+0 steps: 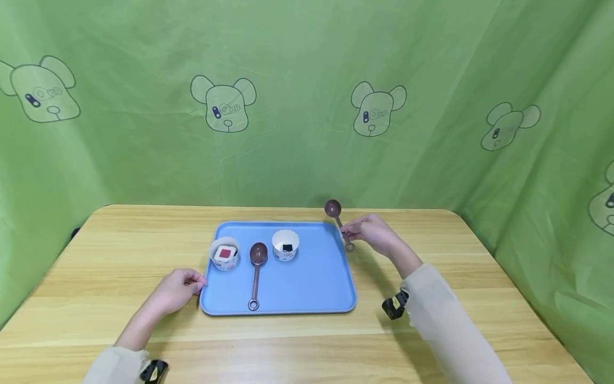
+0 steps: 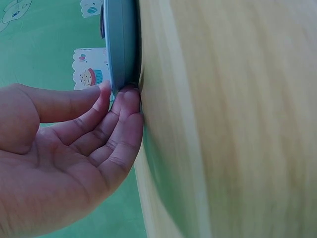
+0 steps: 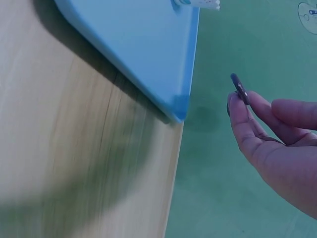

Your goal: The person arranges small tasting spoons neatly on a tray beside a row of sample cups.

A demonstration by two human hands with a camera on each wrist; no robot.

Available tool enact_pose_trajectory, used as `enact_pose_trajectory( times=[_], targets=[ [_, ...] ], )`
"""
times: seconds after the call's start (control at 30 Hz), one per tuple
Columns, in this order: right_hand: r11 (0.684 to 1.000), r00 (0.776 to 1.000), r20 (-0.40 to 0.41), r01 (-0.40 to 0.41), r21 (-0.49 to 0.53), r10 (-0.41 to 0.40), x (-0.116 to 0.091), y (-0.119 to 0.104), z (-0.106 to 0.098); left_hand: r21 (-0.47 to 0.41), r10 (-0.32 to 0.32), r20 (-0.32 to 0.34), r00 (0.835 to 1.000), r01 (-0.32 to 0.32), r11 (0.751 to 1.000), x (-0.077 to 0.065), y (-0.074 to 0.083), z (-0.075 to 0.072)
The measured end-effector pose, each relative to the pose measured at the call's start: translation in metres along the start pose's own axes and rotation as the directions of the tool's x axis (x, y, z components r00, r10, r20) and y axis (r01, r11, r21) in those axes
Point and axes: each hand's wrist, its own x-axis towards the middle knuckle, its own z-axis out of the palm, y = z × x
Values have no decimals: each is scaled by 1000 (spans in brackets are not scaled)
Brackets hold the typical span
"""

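My left hand (image 1: 176, 290) is at the left edge of a blue tray (image 1: 312, 288), its fingers gripping the rim; the left wrist view has the fingertips right at that edge. My right hand (image 1: 376, 233) pinches the handle of a brown measuring spoon (image 1: 333, 208) over the tray's back right corner. The bowl points away from me, and the handle's ring end hangs below the fingers. A second brown measuring spoon (image 1: 258, 254) lies on the tray, bowl to the back, between two white paper cups. The left cup (image 1: 225, 264) holds a white-and-red piece; the right cup (image 1: 285, 239) holds something black.
The tray sits on a light wooden table (image 1: 408, 341). Behind the table and along its sides hangs a green curtain (image 1: 297, 165) printed with bear heads. Black wrist devices (image 1: 396, 305) are worn at both sleeves.
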Motion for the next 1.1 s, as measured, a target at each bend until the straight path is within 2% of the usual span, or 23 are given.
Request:
enact_pose_trajectory(
  times=[0.3, 0.67, 1.1],
  targets=[
    [999, 1000, 16, 18, -38, -18, -9, -7, 4, 2, 10, -7, 1000, -10, 1000, -1, 1, 0],
    [998, 1000, 26, -3, -65, 4, -10, -1, 9, -16, -3, -5, 1000, 3, 1000, -2, 2, 1],
    [999, 999, 34, -2, -41, 3, -8, 0, 19, -10, 8, -5, 1000, -8, 1000, -2, 1, 0]
  ],
)
